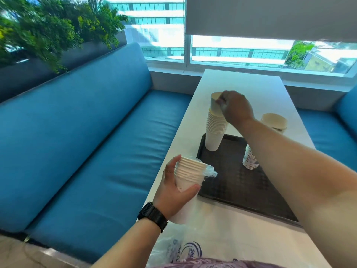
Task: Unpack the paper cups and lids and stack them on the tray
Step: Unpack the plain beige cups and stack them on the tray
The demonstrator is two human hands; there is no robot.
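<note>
On the dark rectangular plastic tray [237, 182], at its far left corner, a tall stack of white paper cups [215, 128] is pinched at the top by the right hand [236, 108]. Left of the tray, a plastic-wrapped sleeve of white paper cups [190, 174] is gripped by the left hand [173, 192].

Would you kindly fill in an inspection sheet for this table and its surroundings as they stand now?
Surface: white table bearing a dark tray.
Job's things: tall white cup stack and a printed cup stack upright on the tray; beige lids or bowls stacked beyond the tray.
Clutter: printed plastic bag at the near edge.
Grippers: right hand grips the top cup of the tall stack; left hand holds a partly wrapped cup stack.
Cables: nothing seen.
Surroundings: blue bench, plants, window.
</note>
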